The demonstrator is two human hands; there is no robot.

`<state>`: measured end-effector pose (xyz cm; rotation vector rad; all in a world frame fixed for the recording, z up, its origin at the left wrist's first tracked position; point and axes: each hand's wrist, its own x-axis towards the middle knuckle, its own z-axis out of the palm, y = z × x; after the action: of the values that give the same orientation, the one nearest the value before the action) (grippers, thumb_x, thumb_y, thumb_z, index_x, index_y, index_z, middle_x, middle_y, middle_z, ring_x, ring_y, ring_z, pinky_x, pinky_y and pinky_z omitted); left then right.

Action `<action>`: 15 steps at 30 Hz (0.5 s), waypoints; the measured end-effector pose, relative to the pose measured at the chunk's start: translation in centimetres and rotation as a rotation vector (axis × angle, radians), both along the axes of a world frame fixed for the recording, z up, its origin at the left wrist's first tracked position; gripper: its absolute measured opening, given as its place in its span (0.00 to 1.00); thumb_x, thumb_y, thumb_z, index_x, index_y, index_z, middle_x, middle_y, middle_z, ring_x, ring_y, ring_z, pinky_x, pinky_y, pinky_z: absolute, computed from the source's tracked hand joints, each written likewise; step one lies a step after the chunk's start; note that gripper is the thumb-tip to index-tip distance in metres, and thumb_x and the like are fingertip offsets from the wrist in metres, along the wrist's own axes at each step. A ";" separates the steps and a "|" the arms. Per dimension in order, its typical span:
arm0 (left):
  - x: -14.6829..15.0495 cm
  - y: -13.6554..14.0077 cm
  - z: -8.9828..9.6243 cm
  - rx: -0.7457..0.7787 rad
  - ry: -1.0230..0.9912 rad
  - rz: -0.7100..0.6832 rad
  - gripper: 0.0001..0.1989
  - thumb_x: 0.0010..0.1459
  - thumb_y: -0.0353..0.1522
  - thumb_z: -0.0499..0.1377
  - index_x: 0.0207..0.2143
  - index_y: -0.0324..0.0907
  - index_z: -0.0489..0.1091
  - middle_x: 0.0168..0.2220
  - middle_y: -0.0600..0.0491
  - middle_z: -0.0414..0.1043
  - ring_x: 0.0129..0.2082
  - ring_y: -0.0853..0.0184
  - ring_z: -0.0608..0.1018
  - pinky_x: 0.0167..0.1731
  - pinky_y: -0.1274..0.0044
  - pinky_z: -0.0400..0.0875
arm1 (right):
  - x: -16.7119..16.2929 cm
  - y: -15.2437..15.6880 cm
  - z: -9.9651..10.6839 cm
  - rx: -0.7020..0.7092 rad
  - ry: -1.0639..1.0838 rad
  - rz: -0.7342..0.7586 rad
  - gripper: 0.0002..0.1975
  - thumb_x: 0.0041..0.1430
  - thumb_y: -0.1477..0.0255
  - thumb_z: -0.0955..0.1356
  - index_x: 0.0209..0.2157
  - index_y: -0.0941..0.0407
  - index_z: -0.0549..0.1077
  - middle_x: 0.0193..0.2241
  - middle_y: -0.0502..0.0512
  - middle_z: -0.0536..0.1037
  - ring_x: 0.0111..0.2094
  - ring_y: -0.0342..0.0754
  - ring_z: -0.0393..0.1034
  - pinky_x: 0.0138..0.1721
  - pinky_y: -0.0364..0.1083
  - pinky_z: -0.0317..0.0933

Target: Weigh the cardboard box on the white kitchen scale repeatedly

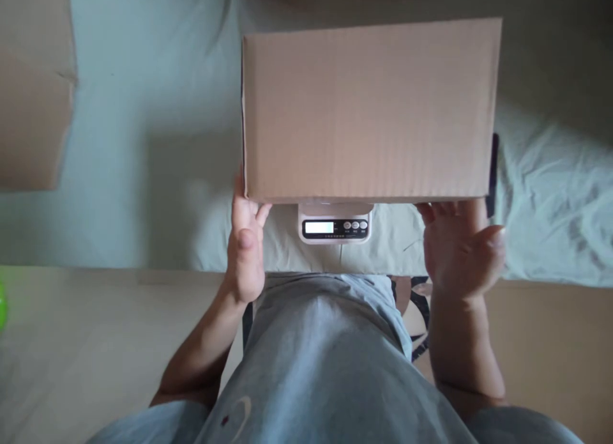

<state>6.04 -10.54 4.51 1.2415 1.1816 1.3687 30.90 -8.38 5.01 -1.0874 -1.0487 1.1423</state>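
A plain brown cardboard box (371,112) is above a small white digital scale (306,239), covering most of it. Only the scale's front shows, with its lit display and a row of buttons; the digits are too faint to read. My left hand (246,255) grips the box at its near left corner, fingers partly hidden behind the edge. Under the near right side, my right hand (460,252) supports it with the palm up and fingertips tucked beneath. Whether the box touches the scale's top is hidden.
A pale green cloth (191,80) covers the table. Another piece of cardboard (33,105) lies at the far left. Something flat and black (492,176) sticks out past the box's right side. A bright green object (2,303) shows at the left edge.
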 end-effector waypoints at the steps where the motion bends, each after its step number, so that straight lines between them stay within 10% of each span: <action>1: 0.0 -0.3 -0.1 -0.011 0.000 0.000 0.33 0.59 0.58 0.46 0.63 0.60 0.59 0.69 0.57 0.53 0.71 0.52 0.52 0.66 0.56 0.52 | 0.0 -0.3 -0.2 0.000 0.000 0.000 0.26 0.55 0.47 0.60 0.48 0.43 0.75 0.51 0.49 0.78 0.60 0.56 0.66 0.64 0.59 0.57; 15: 0.0 -1.3 -1.0 -0.073 0.035 0.024 0.36 0.58 0.58 0.46 0.66 0.62 0.52 0.71 0.58 0.47 0.72 0.52 0.48 0.67 0.55 0.48 | 0.1 -1.4 -1.4 -0.054 0.003 -0.006 0.28 0.55 0.46 0.59 0.50 0.42 0.74 0.55 0.47 0.76 0.61 0.57 0.65 0.65 0.61 0.54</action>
<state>6.03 -11.89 3.55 1.2074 1.2629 1.3151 30.99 -9.74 3.57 -1.1297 -1.0167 1.1727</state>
